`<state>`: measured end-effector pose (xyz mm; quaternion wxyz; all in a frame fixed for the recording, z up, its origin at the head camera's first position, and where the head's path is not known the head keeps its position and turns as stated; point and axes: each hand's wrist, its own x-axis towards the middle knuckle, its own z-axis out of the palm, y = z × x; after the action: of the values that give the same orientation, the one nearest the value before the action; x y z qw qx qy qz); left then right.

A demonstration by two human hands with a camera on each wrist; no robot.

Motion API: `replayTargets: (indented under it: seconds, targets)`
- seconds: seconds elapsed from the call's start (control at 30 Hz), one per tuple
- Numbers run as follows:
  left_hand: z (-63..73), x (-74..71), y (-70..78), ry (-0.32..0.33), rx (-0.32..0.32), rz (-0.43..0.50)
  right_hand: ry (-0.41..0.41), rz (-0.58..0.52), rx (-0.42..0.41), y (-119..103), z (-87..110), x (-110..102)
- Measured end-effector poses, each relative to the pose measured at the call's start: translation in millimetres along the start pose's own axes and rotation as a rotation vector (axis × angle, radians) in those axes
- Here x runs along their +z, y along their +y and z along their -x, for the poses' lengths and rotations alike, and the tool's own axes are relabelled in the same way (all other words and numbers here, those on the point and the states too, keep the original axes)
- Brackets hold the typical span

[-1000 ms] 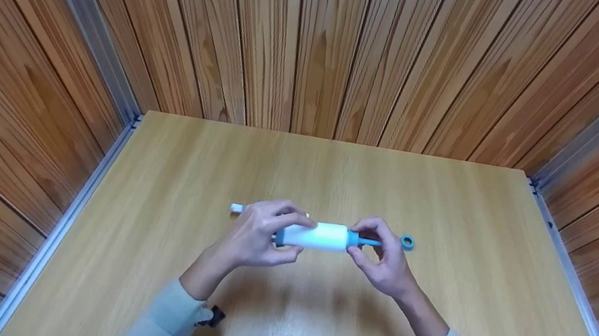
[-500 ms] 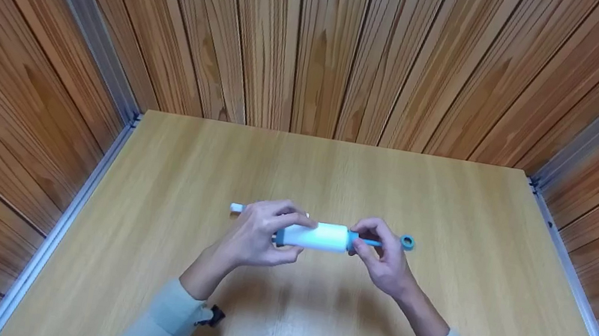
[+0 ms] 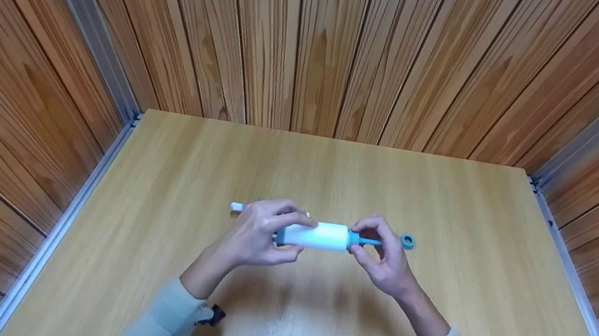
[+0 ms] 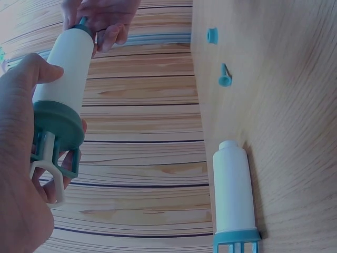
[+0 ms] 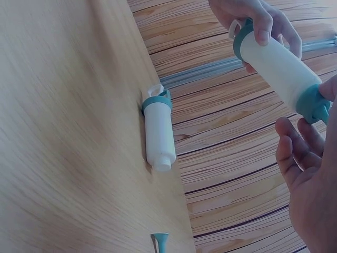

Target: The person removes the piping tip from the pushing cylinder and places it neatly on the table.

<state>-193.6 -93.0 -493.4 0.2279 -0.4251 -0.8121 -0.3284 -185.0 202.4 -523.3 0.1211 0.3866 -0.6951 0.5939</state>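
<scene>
Wood walls (image 3: pixel 326 45) stand round the table (image 3: pixel 203 164). Above it, midway between the side edges, the left hand (image 3: pixel 261 233) has its fingers bent round a white tube (image 3: pixel 329 237). The right hand (image 3: pixel 386 261) pinches its blue tip (image 5: pixel 309 104). On the table lie another tube (image 4: pixel 234 184), a spout (image 4: pixel 225 80) and, nearest the right edge, a ring (image 4: pixel 212 36).

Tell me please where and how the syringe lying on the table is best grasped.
Probably around the middle of its white barrel, from above, gripping across the width: the syringe lies on its side, and this part is a plain cylinder, unlike the looped teal end.
</scene>
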Motion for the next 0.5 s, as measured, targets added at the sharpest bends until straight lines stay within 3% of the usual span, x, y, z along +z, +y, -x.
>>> replayTargets:
  seconds: [0.5]
  targets:
    - [-2.6,-3.3,3.4,-0.012,0.003,-0.001,0.031,0.018,0.024,-0.2,2.4,-1.8]
